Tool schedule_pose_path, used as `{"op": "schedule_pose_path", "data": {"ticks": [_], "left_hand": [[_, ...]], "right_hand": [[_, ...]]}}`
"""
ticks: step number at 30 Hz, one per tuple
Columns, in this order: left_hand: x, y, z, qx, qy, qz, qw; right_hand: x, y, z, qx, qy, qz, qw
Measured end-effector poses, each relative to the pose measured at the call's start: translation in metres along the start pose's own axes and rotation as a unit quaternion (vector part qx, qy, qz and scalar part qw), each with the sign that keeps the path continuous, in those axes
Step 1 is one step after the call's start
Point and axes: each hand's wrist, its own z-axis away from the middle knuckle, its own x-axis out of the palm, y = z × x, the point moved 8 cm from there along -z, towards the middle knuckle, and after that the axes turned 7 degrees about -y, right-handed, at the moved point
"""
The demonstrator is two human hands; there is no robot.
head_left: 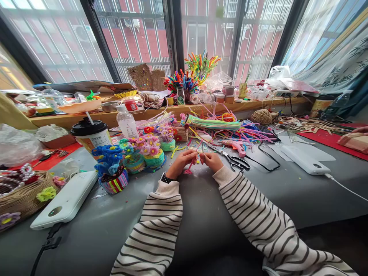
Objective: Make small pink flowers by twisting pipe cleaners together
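Both hands meet above the grey table, just in front of the heaped pipe cleaners. My left hand (184,161) is pinched on a pink pipe cleaner (191,165), which slants down to a small pink looped end near the tabletop. Close beside it, my right hand (212,161) is closed, with a thin dark strand (202,147) standing up at its fingertips; its kind is too small to tell. Scissors (234,160) with black handles lie right of my right hand. To the left stand small pots of pink pipe-cleaner flowers (151,145) and blue flowers (107,161).
A pink glue gun (236,147) with a black cord lies behind the scissors. White power banks (67,199) rest on both sides. A lidded cup (91,134) and a clear bottle (126,123) stand at left. Another person's hand (360,130) shows at the right edge.
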Motion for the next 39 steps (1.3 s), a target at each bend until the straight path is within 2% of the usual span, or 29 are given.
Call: {"op": "schedule_pose_path", "data": {"ticks": [9,15,27,35,39], "left_hand": [[0.000,0.001,-0.003,0.033,-0.022,-0.003,0.999],[0.001,0.001,-0.003,0.013,-0.025,-0.023,0.999],[0.001,0.004,-0.003,0.031,-0.024,-0.013,0.999],[-0.003,0.001,-0.002,0.024,0.001,0.000,1.000],[-0.006,0.003,0.000,0.025,0.030,-0.008,0.999]], "right_hand": [[0.008,-0.005,0.001,-0.012,-0.049,0.023,0.998],[0.005,-0.002,0.001,0.005,-0.029,0.028,0.999],[0.000,0.003,0.000,0.022,0.013,0.042,0.999],[-0.010,0.002,0.002,0.012,0.058,0.041,0.997],[-0.008,0.002,0.000,0.008,0.045,0.032,0.998]]}}
